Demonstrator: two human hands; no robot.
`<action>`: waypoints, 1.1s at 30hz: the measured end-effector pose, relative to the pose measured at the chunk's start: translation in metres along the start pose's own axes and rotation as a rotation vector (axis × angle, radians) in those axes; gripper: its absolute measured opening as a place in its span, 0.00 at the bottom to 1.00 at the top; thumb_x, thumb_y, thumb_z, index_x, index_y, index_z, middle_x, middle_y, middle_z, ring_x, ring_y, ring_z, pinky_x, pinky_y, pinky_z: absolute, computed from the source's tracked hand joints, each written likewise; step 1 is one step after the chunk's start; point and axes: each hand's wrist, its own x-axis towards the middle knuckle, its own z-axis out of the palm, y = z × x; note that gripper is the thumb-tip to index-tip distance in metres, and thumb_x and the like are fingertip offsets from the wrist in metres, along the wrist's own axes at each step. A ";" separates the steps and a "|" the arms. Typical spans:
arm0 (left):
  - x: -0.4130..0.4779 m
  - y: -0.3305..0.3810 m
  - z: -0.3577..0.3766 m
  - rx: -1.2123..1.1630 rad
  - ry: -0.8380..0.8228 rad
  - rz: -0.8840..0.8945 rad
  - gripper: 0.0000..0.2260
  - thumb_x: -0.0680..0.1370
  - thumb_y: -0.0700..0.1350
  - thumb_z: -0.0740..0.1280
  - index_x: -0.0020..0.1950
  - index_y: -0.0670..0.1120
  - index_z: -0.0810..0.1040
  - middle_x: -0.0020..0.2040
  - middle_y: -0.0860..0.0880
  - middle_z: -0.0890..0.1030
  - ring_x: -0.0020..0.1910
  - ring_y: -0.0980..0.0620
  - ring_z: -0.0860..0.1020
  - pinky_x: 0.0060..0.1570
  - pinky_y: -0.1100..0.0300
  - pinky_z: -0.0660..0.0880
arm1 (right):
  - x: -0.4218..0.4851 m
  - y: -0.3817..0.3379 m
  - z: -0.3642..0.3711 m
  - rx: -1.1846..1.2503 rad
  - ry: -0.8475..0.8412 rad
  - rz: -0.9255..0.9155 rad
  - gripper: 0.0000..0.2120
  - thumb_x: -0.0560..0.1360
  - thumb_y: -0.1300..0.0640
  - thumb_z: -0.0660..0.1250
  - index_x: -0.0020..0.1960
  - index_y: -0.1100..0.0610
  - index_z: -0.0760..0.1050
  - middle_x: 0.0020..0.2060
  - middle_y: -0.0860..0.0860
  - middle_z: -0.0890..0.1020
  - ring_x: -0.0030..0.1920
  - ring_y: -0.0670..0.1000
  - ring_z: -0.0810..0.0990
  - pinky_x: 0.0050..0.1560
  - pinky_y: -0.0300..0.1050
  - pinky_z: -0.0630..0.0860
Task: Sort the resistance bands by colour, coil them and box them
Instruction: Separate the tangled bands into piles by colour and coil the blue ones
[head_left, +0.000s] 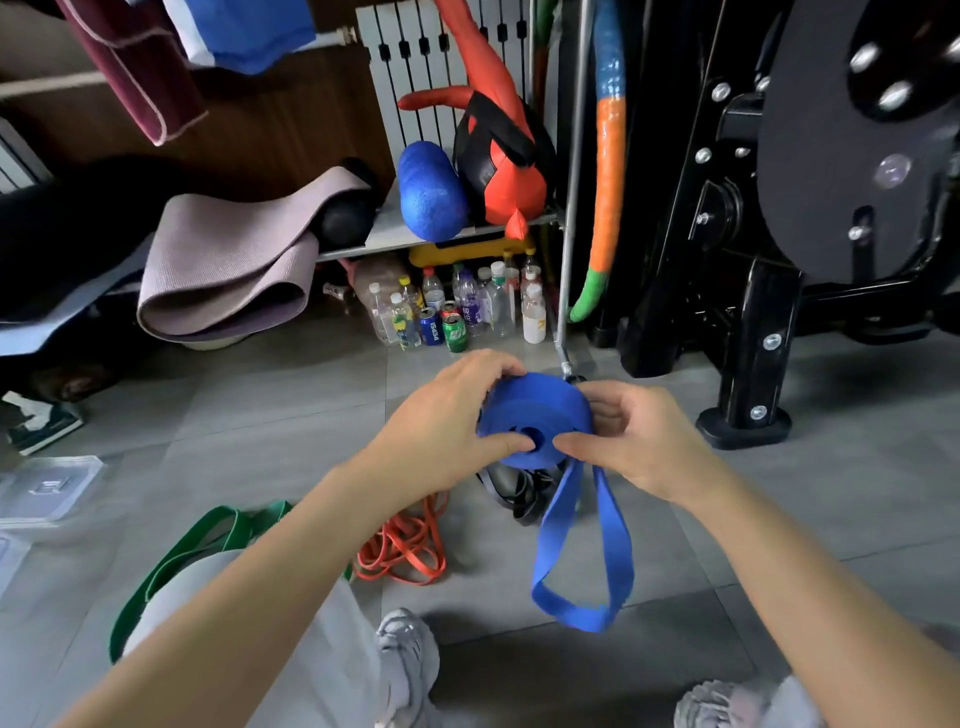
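Well, on my feed the blue band (535, 415) is held up in the air between both hands, above the grey tiled floor (291, 415). Most of it is wound into a fat coil, and a loose loop hangs down from it toward a grey sneaker (410, 660). The left hand (447, 421) grips the coil from the left, its fingers curled over the top rim and its thumb pressing at the small hole in the coil's middle. The right hand (639, 436) grips it from the right, thumb tip against the near face just beside the left thumb, the other fingers curled behind the coil. On the floor right under the coil a black band (519, 493) lies in a heap. An orange band (405, 545) lies tangled to its left, and a green band (171, 561) runs on from there, partly under a grey trouser leg (332, 649). A clear plastic box (47, 493) lies at the left edge of the floor I can see. At the floor's far edge, under a shelf (441, 239), stand bottles (498, 306) and cans. A blue can (430, 326) reads "pepsi" sideways, a green can (455, 332) beside it carries lettering I cannot read, and the bottle labels are too small for me.
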 end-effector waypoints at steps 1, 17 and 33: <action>0.001 0.000 -0.001 0.047 -0.023 0.055 0.28 0.71 0.48 0.73 0.69 0.55 0.67 0.63 0.56 0.72 0.61 0.56 0.70 0.56 0.61 0.70 | 0.003 0.000 0.000 -0.010 -0.009 0.000 0.19 0.68 0.70 0.72 0.49 0.48 0.76 0.46 0.47 0.84 0.48 0.46 0.84 0.52 0.43 0.79; -0.010 -0.019 0.028 -0.613 0.269 -0.118 0.30 0.70 0.36 0.73 0.57 0.71 0.71 0.55 0.58 0.77 0.56 0.55 0.77 0.59 0.55 0.75 | 0.012 0.015 0.013 0.059 0.039 0.032 0.22 0.65 0.68 0.73 0.52 0.48 0.74 0.45 0.42 0.83 0.46 0.41 0.83 0.45 0.32 0.77; -0.017 -0.032 0.039 0.027 0.090 0.165 0.25 0.72 0.40 0.69 0.68 0.53 0.69 0.63 0.51 0.72 0.58 0.50 0.74 0.53 0.57 0.74 | 0.009 0.016 0.011 -0.289 0.035 0.033 0.25 0.64 0.59 0.78 0.55 0.43 0.72 0.48 0.45 0.83 0.51 0.42 0.80 0.54 0.36 0.74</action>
